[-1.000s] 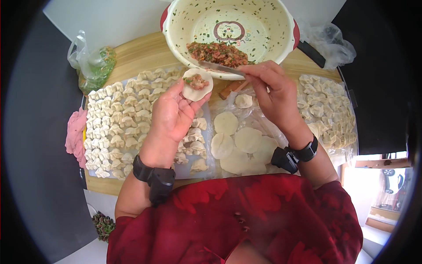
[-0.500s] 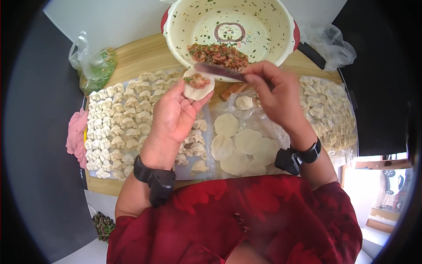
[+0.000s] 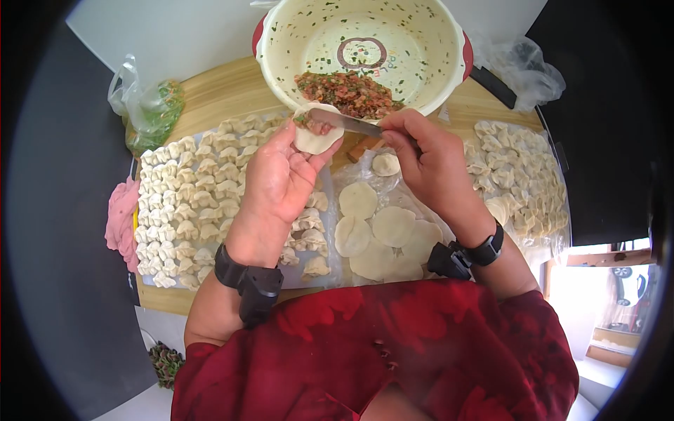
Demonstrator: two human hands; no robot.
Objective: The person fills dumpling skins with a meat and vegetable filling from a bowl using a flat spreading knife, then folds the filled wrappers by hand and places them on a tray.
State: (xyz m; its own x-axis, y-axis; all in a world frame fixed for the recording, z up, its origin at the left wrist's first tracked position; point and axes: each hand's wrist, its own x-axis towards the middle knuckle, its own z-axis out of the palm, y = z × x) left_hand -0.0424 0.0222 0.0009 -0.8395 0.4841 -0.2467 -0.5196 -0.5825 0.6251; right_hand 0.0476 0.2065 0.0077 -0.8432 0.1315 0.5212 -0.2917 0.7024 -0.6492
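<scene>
A round dough wrapper [image 3: 316, 143] lies across the fingers of my left hand [image 3: 277, 175], which holds it at its edge, palm up. Pinched in my right hand [image 3: 433, 156] is a flat, knife-like spreader [image 3: 354, 125]; its blade rests on the meat filling [image 3: 318, 126] in the wrapper. Just beyond both hands, a large white bowl [image 3: 414, 59] holds a heap of chopped meat and greens [image 3: 347, 92]. Several flat wrappers [image 3: 394, 226] lie overlapping on plastic film below my right hand, with a small dough piece [image 3: 385, 165] above them.
Rows of folded dumplings [image 3: 186, 210] cover a tray at left; more dumplings [image 3: 519, 175] fill another at right. A bag of greens [image 3: 154, 116] stands back left, a pink cloth [image 3: 123, 221] at the left edge. A clear plastic bag [image 3: 530, 74] and dark handle [image 3: 493, 88] are back right.
The spreader's blade has come down from above the wrapper's upper edge onto the filling. My right hand has moved slightly left and down; my left hand still holds the wrapper.
</scene>
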